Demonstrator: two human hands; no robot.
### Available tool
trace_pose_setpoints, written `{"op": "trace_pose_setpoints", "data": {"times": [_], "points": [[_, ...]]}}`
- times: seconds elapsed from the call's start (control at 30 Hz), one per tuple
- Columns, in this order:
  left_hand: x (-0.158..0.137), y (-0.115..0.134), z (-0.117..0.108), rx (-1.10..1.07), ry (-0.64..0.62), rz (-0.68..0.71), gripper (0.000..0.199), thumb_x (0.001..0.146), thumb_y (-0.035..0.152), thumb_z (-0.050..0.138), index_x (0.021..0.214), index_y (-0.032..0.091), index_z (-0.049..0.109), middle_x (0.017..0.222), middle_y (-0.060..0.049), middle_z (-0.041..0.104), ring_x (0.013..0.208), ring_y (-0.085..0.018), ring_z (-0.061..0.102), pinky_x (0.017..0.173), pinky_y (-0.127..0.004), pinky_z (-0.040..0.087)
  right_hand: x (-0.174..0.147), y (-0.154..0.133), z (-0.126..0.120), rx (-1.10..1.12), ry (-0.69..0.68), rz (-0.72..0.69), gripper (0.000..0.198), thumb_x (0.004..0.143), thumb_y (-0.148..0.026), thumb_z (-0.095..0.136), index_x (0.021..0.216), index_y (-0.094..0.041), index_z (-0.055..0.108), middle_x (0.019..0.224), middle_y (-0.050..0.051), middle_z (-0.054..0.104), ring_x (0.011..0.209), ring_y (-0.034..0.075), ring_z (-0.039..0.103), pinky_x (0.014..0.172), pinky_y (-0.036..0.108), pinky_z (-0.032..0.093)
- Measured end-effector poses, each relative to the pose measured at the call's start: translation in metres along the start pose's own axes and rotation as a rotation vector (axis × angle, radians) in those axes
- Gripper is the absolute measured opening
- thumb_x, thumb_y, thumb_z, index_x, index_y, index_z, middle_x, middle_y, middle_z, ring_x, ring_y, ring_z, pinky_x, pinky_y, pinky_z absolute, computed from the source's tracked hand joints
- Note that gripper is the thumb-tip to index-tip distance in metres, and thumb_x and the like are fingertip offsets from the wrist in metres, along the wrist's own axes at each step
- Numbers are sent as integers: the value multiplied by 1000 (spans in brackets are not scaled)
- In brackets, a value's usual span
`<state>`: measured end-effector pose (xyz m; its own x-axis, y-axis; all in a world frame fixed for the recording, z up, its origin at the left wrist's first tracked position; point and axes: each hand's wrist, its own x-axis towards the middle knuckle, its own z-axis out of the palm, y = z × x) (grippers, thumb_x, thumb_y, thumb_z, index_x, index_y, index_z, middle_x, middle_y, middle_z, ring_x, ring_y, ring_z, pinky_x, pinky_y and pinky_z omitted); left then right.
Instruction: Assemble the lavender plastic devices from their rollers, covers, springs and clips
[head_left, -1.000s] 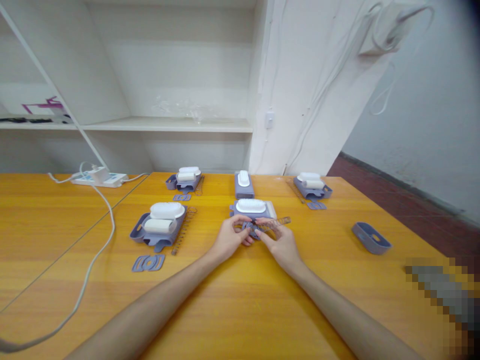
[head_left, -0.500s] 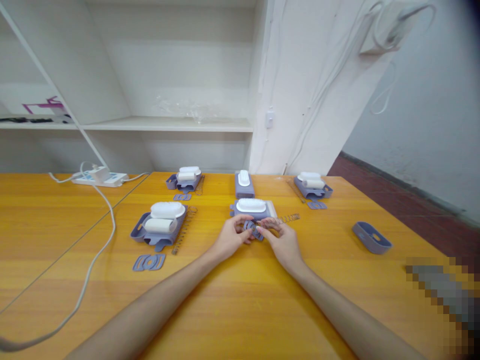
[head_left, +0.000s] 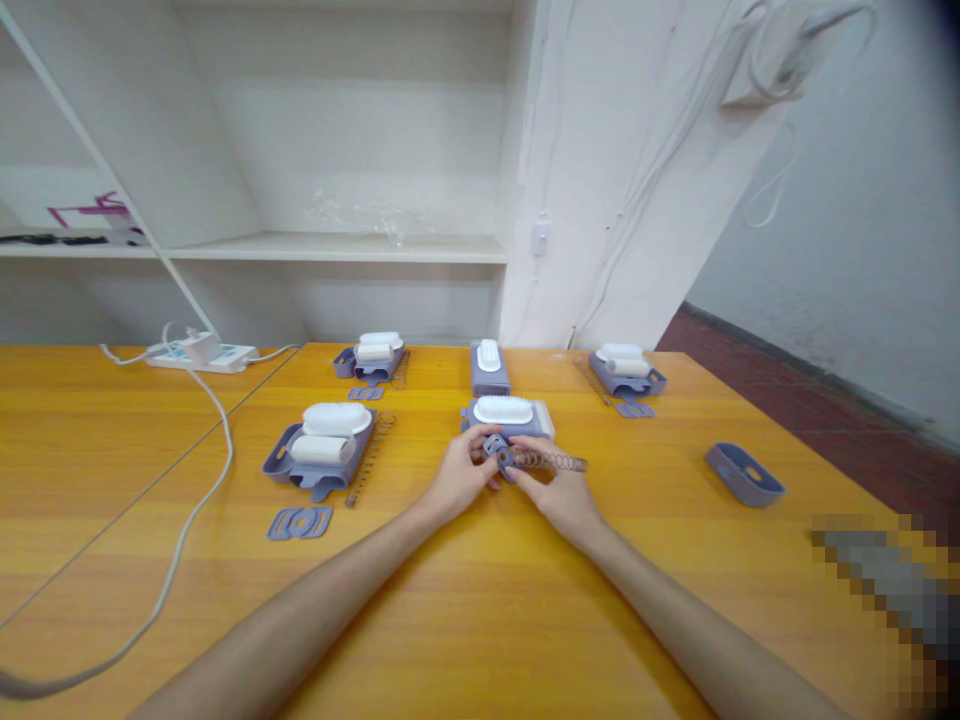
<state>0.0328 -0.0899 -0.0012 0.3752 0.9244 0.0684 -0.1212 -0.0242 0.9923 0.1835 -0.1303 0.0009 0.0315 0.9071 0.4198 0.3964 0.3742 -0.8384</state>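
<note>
My left hand [head_left: 454,478] pinches a flat grey-purple plastic plate [head_left: 499,455] with cut-outs, at its left side. My right hand [head_left: 561,502] is closed at the plate's lower right, thumb against its edge. From the plate a coil spring [head_left: 555,462] stretches out to the right, over the right fingers. Whether the spring is attached to the plate or only held against it, I cannot tell. Just behind both hands lies a grey-purple case [head_left: 469,415] with a white bristled brush head [head_left: 504,410] on top.
Similar part sets stand around: one at front left [head_left: 319,450], one at back left [head_left: 377,357], one at back right [head_left: 626,370]. A grey-purple case with a white top [head_left: 490,378] is at the back. An oval cap [head_left: 744,475] lies right. A white cable [head_left: 196,510] crosses the left side.
The plate has turned in my fingers to a steeper angle. The spring has swung lower at its free end and now runs nearly level to the right.
</note>
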Motion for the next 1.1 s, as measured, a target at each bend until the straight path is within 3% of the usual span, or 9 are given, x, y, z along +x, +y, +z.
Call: {"op": "trace_pose_setpoints", "data": {"times": [0.17, 0.33, 0.53, 0.63, 0.8, 1.0, 1.1], "points": [[0, -2, -2, 34, -14, 34, 44, 70, 23, 61, 111, 12, 51, 82, -4, 61, 61, -12, 58, 44, -20, 49, -1, 4, -2, -81, -28, 4, 15, 73, -27, 63, 88, -24, 65, 89, 2, 68, 85, 19, 62, 80, 34, 47], [-3, 1, -1, 87, -63, 36, 50, 72, 22, 59, 121, 13, 49, 85, -6, 61, 65, -12, 58, 48, -20, 49, -3, 2, -2, -88, 5, 58, 15, 74, -30, 63, 87, -24, 63, 86, 0, 68, 81, 19, 62, 75, 31, 47], [-6, 0, 0, 147, -99, 56, 54, 75, 16, 54, 129, 17, 45, 93, -7, 63, 70, -12, 59, 53, -18, 48, -3, 1, -1, -144, 48, -49, 15, 74, -30, 63, 88, -24, 63, 95, 3, 67, 90, 20, 61, 83, 34, 47], [-6, 0, 0, 172, -122, 49, 53, 77, 13, 50, 129, 16, 44, 91, -7, 63, 65, -10, 58, 56, -19, 47, -4, 2, 0, -176, 44, -20, 17, 76, -33, 62, 90, -24, 62, 90, 2, 67, 83, 19, 62, 77, 32, 48], [-6, 0, 0, 158, -153, 59, 49, 76, 11, 50, 125, 15, 48, 96, -8, 64, 71, -12, 60, 61, -21, 48, -6, 1, 1, -234, 66, -47, 16, 77, -35, 61, 86, -22, 61, 83, 2, 66, 77, 19, 61, 71, 31, 48], [-4, 2, -1, 79, -161, 2, 45, 77, 16, 54, 121, 12, 49, 91, -8, 65, 63, -10, 58, 54, -20, 47, -5, 2, 2, -244, 95, -112, 15, 78, -34, 62, 84, -20, 60, 84, 4, 65, 80, 19, 61, 76, 32, 49], [-1, 3, -4, 0, -154, -26, 51, 75, 25, 61, 122, 11, 48, 94, -11, 64, 60, -11, 58, 48, -21, 47, -4, 3, 3, -180, 108, -73, 24, 75, -35, 66, 91, -19, 60, 89, 6, 66, 82, 21, 63, 78, 35, 50]]}}
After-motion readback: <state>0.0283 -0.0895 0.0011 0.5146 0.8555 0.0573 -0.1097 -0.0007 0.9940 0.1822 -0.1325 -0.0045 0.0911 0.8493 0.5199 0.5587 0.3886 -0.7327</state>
